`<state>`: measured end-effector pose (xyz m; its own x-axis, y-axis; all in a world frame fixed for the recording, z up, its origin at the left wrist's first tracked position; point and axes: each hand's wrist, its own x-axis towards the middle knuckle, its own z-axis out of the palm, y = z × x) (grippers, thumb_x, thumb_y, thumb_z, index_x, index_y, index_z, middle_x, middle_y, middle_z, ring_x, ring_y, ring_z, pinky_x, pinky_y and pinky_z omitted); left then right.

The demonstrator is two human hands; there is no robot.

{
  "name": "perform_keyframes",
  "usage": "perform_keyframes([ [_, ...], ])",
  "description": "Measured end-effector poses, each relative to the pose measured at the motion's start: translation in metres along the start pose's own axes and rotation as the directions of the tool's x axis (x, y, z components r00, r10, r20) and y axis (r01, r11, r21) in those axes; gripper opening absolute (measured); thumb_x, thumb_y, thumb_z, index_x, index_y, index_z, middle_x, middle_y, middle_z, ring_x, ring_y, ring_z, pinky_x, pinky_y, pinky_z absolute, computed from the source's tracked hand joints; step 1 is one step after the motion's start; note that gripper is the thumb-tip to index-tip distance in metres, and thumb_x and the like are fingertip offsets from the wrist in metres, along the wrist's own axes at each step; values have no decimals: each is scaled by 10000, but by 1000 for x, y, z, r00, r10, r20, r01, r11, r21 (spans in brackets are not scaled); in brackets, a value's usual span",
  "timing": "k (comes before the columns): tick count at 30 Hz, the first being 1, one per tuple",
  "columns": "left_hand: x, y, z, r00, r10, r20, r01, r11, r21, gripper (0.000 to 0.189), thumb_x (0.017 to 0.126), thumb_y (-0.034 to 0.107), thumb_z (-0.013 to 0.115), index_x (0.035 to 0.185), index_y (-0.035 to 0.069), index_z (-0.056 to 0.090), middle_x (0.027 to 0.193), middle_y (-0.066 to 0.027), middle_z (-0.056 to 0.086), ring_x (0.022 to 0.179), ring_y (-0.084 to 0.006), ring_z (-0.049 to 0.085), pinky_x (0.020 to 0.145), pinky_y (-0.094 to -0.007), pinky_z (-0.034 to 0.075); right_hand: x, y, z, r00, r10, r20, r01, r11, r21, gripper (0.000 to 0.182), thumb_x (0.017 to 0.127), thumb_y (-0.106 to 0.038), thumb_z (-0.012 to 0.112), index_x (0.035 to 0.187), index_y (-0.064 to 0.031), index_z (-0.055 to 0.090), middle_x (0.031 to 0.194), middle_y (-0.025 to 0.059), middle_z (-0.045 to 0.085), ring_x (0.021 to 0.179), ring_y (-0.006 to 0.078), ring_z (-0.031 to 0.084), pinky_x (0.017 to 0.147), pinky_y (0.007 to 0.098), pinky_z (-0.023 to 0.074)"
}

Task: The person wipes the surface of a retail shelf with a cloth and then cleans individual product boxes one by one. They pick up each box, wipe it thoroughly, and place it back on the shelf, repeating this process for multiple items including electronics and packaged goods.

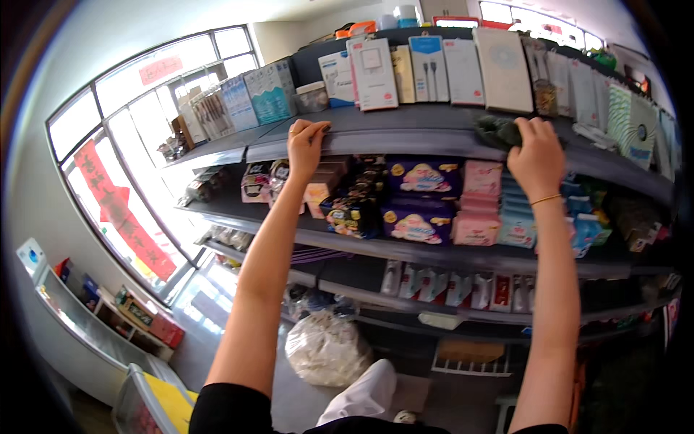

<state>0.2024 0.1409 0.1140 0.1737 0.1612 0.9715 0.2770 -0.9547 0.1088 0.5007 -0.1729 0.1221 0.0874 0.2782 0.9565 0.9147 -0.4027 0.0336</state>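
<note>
My right hand (538, 157) grips a dark green cloth (496, 130), which lies bunched on the front of the top shelf (390, 122). At that shelf's front edge, to the left, is my left hand (306, 149) with thumb and fingers drawn together. A small dark spot shows at its fingertips; I cannot tell whether it is a held thing. Behind the hands stand a white charger box (373, 73), a blue and white cable box (429, 70) and a large pale box (503, 70). A clear lidded tub (311, 99) and teal boxes (270, 92) stand farther left.
Lower shelves hold purple packs (420, 222), pink packs (478, 228) and hanging or standing small packets (434, 285). A stuffed clear plastic bag (328, 347) lies on the floor by my leg. A glass-topped chest freezer (87, 325) stands at left, beneath windows.
</note>
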Motion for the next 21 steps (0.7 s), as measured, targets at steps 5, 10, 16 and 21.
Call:
perform_keyframes([
  [5, 3, 8, 11, 1000, -22, -15, 22, 1000, -11, 145, 791, 31, 679, 917, 79, 735, 795, -78, 552, 834, -260, 537, 765, -357, 431, 1, 12, -7, 999, -19, -28, 19, 1000, 2, 352, 678, -71, 595, 1029, -65, 615, 926, 93, 550, 943, 295, 528, 886, 412, 447],
  [10, 2, 9, 25, 999, 19, -44, -17, 999, 42, 89, 852, 93, 624, 878, 73, 706, 793, -124, 574, 823, -304, 552, 725, -395, 436, -1, 18, -12, 998, -62, -20, 62, 998, 12, 384, 656, -91, 610, 1039, -82, 618, 925, 103, 560, 932, 296, 530, 856, 423, 430],
  [16, -1, -6, 9, 1000, 12, -2, -12, 998, 54, 112, 876, 22, 592, 924, 25, 693, 817, -109, 578, 782, -265, 562, 718, -347, 444, -11, 11, 4, 988, -18, -156, 30, 997, 76, 396, 659, -69, 625, 1050, -116, 664, 1017, 101, 582, 1028, 305, 542, 898, 464, 439],
  [21, -1, -8, 15, 1000, 9, 17, -9, 1000, 0, 123, 894, -18, 557, 955, 7, 660, 859, -88, 550, 820, -201, 549, 740, -293, 448, -27, 22, -5, 968, -172, -183, 192, 977, 94, 361, 708, -81, 624, 1064, -124, 664, 1164, 98, 574, 1172, 312, 508, 907, 485, 452],
])
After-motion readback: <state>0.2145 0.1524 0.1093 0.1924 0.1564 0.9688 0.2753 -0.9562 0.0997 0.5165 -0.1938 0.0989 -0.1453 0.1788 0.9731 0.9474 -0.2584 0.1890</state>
